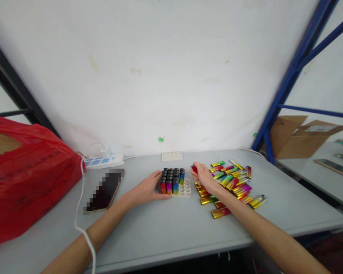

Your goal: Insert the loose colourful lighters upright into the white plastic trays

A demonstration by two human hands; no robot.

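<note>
A small white tray (185,189) with round sockets stands mid-table. Several lighters (169,185) with black tops and coloured bodies stand upright in its left and middle part, while sockets at the right front hold nothing. My left hand (150,189) grips the tray's left side, thumb along the front edge and fingers at the back corner. Just right of the tray, my right hand (202,176) is closed on a red lighter (193,168), mostly hidden by the fingers. Beneath and beyond that hand lies a loose pile of shiny lighters (231,182) in gold, green, red and purple.
Against the wall lies another white tray (172,156). To the left are a phone (105,192), a power strip (104,160), a white cable (81,224) and a big red plastic bag (34,182). Blue rack posts (286,87) and a cardboard box (298,139) stand at right.
</note>
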